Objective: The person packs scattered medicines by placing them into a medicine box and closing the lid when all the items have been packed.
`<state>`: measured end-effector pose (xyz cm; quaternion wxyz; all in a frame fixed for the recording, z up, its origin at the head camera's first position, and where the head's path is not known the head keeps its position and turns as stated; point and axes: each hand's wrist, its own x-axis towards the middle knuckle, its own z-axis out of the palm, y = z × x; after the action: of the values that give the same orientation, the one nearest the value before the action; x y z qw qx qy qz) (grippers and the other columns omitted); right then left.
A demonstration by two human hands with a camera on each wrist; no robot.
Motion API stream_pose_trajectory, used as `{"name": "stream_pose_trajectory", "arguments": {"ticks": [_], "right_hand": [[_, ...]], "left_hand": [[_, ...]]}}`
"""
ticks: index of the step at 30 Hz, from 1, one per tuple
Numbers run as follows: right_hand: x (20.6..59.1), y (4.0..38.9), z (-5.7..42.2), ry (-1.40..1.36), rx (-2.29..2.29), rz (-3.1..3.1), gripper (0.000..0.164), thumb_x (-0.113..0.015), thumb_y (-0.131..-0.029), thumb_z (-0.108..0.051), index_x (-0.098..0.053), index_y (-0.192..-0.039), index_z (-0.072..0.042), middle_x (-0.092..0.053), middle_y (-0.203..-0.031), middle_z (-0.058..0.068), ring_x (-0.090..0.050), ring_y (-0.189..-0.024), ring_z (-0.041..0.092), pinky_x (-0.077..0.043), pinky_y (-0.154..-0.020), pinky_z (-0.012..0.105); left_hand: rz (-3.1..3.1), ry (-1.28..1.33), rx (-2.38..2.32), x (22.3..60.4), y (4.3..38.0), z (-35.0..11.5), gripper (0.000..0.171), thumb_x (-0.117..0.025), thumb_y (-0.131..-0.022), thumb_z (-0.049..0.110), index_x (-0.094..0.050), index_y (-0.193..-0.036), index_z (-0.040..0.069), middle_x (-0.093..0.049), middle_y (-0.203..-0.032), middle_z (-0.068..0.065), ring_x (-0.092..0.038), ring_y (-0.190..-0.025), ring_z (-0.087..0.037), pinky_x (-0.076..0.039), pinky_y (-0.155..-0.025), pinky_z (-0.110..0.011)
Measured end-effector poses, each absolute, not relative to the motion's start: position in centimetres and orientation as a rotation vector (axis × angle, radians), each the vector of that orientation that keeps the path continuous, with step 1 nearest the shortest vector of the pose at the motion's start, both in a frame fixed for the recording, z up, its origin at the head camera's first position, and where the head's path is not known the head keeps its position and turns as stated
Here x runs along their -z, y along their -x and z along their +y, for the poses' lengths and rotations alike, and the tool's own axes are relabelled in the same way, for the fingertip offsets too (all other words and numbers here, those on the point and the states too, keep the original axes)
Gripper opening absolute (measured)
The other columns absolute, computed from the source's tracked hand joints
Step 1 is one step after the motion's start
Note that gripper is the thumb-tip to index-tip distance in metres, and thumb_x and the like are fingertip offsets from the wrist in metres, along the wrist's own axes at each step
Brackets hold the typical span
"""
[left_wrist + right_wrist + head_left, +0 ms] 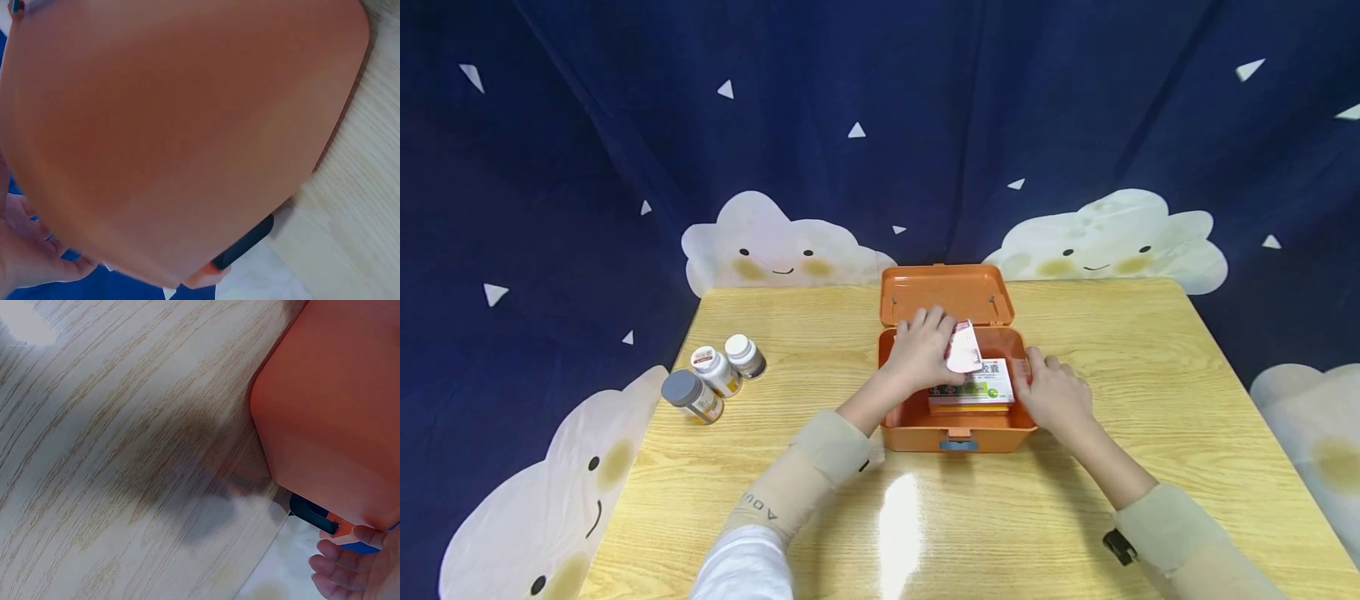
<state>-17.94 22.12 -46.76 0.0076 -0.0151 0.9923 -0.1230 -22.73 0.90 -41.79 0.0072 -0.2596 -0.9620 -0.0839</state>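
Observation:
An orange lidded box [917, 439] stands on the table with its lid [943, 296] raised at the back. My left hand [921, 350] is over the box and holds a small white-and-red packet [964, 348] between thumb and fingers. Below it, inside the box, lies a white-and-green medicine carton [992, 385] on top of something with a yellow edge. My right hand [1056, 393] rests at the right rim, its thumb touching the box and its other fingers loose outside. In the left wrist view, the orange wall [187, 137] hides the packet.
Three pill bottles stand at the table's left: one with a grey cap [692, 397], a white one [717, 372] and a smaller white-capped one [746, 357]. A dark blue curtain [820, 108] with clouds hangs behind the wooden table [1120, 350].

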Motion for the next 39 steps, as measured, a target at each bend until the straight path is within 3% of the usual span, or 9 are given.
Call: {"name": "stream_pose_trajectory", "arguments": {"ticks": [21,39], "right_hand": [[46.7,18.0,22.0,0.026,0.373,3.063,0.047,-0.035,-0.093,-0.033,-0.036,-0.131,-0.004,-0.050,-0.112,0.027,-0.051,-0.093,0.046,-0.042,-0.065,0.057],[46.8,18.1,22.2,0.033,0.364,3.083,0.047,-0.039,-0.090,-0.031,-0.036,-0.129,-0.005,-0.052,-0.106,0.026,-0.053,-0.087,0.044,-0.043,-0.063,0.057]], "left_hand": [[-3.043,0.944,0.129,44.3,23.0,4.4,0.086,-0.075,-0.061,0.056,-0.045,-0.129,0.013,-0.041,-0.124,-0.001,-0.036,-0.113,-0.020,-0.036,-0.091,-0.046],[-3.050,0.993,0.053,45.6,23.1,6.0,0.082,-0.072,-0.064,0.057,-0.044,-0.129,0.015,-0.039,-0.128,0.001,-0.034,-0.115,-0.018,-0.037,-0.091,-0.042]]}}
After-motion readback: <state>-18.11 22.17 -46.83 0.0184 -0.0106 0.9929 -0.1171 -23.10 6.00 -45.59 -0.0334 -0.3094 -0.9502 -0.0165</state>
